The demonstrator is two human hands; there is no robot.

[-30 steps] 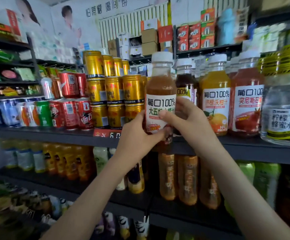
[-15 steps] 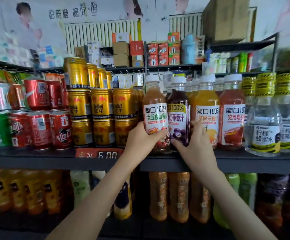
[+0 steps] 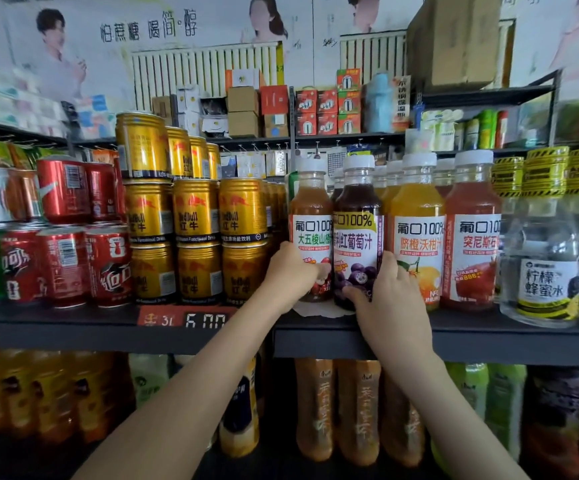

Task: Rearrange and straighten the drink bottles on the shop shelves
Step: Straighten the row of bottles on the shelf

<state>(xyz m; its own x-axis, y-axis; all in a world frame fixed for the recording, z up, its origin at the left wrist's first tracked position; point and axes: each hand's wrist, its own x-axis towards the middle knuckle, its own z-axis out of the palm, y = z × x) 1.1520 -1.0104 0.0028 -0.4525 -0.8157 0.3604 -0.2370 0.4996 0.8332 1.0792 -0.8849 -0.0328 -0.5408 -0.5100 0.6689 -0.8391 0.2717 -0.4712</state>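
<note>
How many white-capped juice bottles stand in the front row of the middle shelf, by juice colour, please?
brown bottle: 1
purple bottle: 1
orange bottle: 1
red bottle: 1
Total: 4

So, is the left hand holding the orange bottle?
No, the left hand grips the brown bottle; the right hand holds the purple bottle beside the orange bottle.

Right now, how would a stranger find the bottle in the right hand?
On the dark metal shelf, right of the stacked gold cans, stands a row of white-capped juice bottles. The right hand holds the second, a dark purple bottle; only its label shows grapes.
</note>
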